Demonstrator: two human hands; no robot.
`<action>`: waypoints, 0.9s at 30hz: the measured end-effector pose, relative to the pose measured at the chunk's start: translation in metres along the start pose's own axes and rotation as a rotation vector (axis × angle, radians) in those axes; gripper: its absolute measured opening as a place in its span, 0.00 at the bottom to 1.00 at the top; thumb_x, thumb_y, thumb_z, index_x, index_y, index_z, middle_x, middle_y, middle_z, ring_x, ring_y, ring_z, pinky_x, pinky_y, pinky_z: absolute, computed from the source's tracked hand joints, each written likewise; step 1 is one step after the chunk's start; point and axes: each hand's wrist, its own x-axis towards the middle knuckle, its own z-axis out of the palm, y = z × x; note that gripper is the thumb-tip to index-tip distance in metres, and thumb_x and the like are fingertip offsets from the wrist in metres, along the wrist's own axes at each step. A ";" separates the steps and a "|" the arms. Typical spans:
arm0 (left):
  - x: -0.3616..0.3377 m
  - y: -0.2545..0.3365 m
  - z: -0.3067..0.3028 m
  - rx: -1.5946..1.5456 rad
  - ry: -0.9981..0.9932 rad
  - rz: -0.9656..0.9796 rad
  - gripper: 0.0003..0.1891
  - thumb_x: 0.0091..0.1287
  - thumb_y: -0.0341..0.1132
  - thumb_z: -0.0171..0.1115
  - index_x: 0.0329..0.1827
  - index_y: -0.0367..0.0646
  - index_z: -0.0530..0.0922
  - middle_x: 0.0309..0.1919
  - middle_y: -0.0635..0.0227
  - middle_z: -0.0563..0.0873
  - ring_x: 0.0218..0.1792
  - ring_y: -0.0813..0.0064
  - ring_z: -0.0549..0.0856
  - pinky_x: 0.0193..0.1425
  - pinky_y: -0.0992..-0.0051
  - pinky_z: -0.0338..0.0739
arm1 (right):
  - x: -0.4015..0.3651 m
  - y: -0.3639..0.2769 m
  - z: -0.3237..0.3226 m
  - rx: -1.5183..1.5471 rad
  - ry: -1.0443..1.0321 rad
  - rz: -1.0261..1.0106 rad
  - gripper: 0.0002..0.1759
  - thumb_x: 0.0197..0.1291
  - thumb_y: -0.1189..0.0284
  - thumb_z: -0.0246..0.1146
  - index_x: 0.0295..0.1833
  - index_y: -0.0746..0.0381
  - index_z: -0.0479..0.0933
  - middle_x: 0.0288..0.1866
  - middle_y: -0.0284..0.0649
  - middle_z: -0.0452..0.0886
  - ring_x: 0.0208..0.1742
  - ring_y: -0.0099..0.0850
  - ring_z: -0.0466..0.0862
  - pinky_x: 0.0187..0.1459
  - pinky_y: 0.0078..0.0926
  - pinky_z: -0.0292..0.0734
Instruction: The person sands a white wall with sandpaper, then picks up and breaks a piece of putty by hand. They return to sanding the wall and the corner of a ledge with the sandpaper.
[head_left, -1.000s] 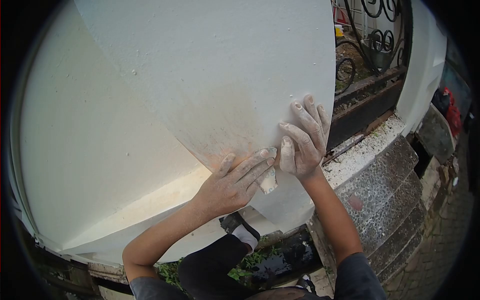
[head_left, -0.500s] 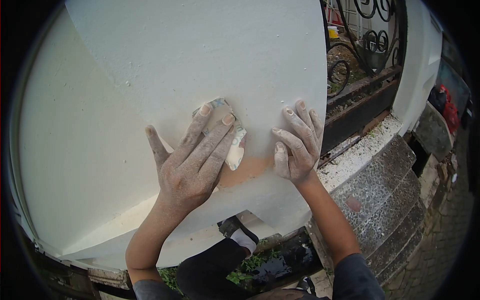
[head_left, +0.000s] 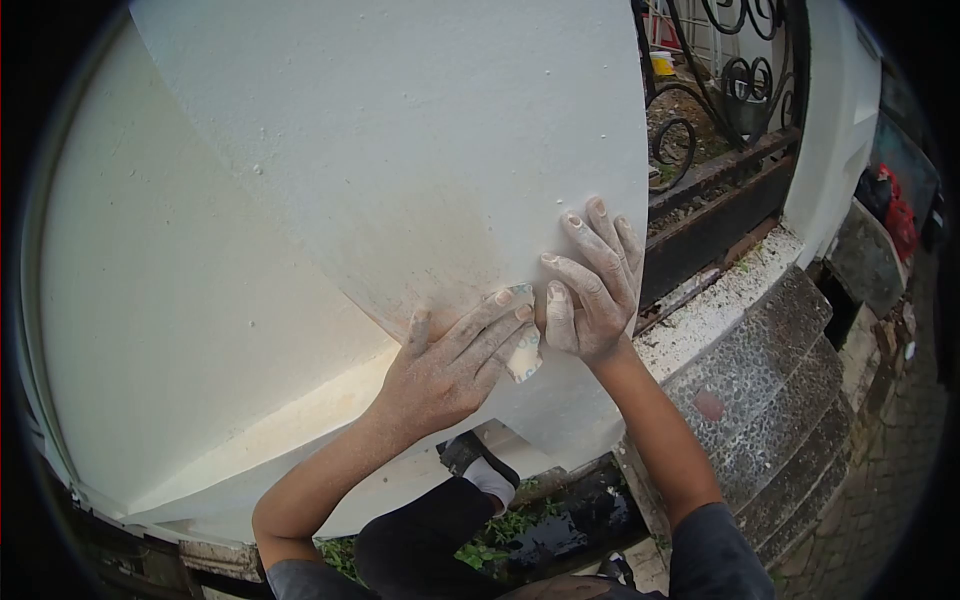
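My left hand [head_left: 450,365], dusted white, presses a folded piece of sandpaper [head_left: 523,353] flat against the lower part of a white plastered pillar [head_left: 400,150]. The paper shows under my fingertips, beside a tan, worn patch near the pillar's bottom edge. My right hand [head_left: 590,290] lies flat on the pillar just to the right of the sandpaper, its fingers spread upward and its thumb almost touching my left fingertips. It holds nothing.
A cream wall [head_left: 150,330] stands to the left of the pillar. A black wrought-iron fence [head_left: 720,110] and a pebble-faced ledge [head_left: 770,370] lie to the right. My bent knee and white sock [head_left: 490,478] are below, above green weeds and dark ground.
My left hand slid the sandpaper up and left across the pillar, then back down and right to the bottom edge beside my right hand. The right hand stayed in place.
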 end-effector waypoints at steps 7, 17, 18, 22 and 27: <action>0.008 -0.010 -0.008 0.087 0.146 -0.232 0.13 0.62 0.41 0.52 0.47 0.54 0.79 0.61 0.80 0.73 0.68 0.77 0.63 0.70 0.44 0.24 | 0.000 -0.001 -0.001 -0.011 -0.007 -0.005 0.08 0.52 0.71 0.55 0.37 0.55 0.78 0.56 0.43 0.76 0.66 0.43 0.68 0.67 0.44 0.49; 0.004 -0.003 -0.007 0.085 0.047 -0.121 0.15 0.62 0.36 0.54 0.52 0.55 0.77 0.56 0.80 0.77 0.64 0.75 0.69 0.68 0.44 0.22 | -0.001 -0.002 0.000 -0.009 -0.003 -0.003 0.08 0.51 0.72 0.56 0.37 0.55 0.78 0.55 0.43 0.77 0.66 0.43 0.67 0.67 0.45 0.50; 0.000 0.005 -0.001 0.065 -0.018 -0.049 0.15 0.60 0.36 0.56 0.51 0.55 0.77 0.55 0.80 0.79 0.64 0.75 0.70 0.68 0.44 0.23 | -0.001 -0.003 0.001 -0.009 0.002 0.000 0.08 0.51 0.72 0.56 0.37 0.55 0.78 0.55 0.43 0.77 0.66 0.43 0.67 0.67 0.45 0.50; 0.006 -0.032 -0.020 0.130 0.082 -0.043 0.16 0.60 0.39 0.55 0.51 0.54 0.77 0.57 0.79 0.76 0.65 0.75 0.67 0.70 0.44 0.29 | 0.000 -0.002 0.001 -0.030 0.004 -0.009 0.09 0.50 0.72 0.56 0.37 0.56 0.78 0.56 0.43 0.77 0.66 0.43 0.67 0.66 0.45 0.50; 0.013 -0.020 -0.021 0.036 0.059 -0.140 0.14 0.62 0.39 0.51 0.51 0.54 0.77 0.59 0.79 0.76 0.65 0.74 0.67 0.71 0.45 0.28 | 0.000 -0.001 0.002 -0.022 0.003 -0.004 0.09 0.50 0.72 0.56 0.37 0.55 0.78 0.56 0.43 0.76 0.66 0.43 0.68 0.67 0.44 0.50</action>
